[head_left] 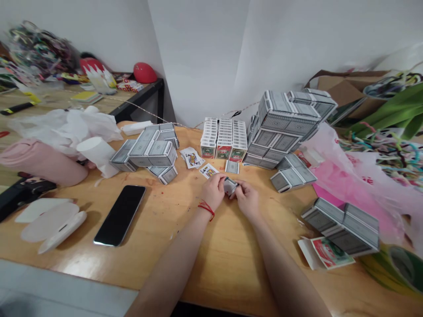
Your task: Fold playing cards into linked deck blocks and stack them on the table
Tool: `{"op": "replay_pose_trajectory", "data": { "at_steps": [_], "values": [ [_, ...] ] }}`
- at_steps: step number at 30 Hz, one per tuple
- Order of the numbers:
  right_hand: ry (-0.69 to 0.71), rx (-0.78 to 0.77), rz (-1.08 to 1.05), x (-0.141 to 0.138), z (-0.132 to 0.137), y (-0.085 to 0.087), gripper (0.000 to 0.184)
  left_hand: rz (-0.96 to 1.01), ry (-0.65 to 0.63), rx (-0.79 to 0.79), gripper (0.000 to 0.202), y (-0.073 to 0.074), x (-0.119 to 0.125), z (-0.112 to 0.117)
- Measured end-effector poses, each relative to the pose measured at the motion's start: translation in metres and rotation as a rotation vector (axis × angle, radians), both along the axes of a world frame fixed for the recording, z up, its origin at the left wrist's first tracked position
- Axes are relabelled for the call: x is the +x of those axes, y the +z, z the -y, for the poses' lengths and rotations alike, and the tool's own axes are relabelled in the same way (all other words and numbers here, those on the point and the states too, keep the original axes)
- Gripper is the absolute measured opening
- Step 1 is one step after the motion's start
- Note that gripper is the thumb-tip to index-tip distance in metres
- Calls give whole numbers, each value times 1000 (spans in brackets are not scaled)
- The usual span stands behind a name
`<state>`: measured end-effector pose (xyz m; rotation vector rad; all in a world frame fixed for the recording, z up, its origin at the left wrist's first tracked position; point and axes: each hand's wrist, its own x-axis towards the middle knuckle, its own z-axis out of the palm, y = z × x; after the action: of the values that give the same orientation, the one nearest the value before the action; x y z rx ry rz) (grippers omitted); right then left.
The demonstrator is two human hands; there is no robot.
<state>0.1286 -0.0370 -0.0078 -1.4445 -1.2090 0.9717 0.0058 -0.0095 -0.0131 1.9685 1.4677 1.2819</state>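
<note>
My left hand (214, 190), with a red string round its wrist, and my right hand (246, 198) meet over the middle of the wooden table (211, 259). Both are closed round one small deck of playing cards (230, 185) with a grey patterned back. Loose face-up cards (191, 157) lie just beyond my hands, and another single card (209, 171) lies closer. A small grey deck (232, 167) sits next to them.
Stacks of grey card decks stand at left (150, 149), back right (284, 125) and near right (343, 226). Rows of boxed decks (224, 136) sit at the back. A black phone (120, 214) lies at left. A pink plastic bag (350, 180) covers the right.
</note>
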Motion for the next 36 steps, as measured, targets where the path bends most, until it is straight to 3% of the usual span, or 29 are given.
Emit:
{"op": "replay_pose_trajectory", "data": {
  "at_steps": [8,16,19,25,31,36],
  "values": [
    [100,25,-132,0,-2,6,41,123,26,-41,17,2,-4,-3],
    [-78,57,-158,5,-8,5,33,159,-133,-78,19,4,0,-1],
    [-122,66,-159,7,-10,5,33,151,-158,-67,28,-1,2,-2],
    [-89,105,-107,5,-9,0,33,71,-106,-78,35,-7,4,-1],
    [-102,143,121,3,-6,-3,26,-40,-61,-38,34,-2,9,4],
    [-95,167,123,3,-4,0,24,-83,-34,-44,33,0,11,5]
  ]
}}
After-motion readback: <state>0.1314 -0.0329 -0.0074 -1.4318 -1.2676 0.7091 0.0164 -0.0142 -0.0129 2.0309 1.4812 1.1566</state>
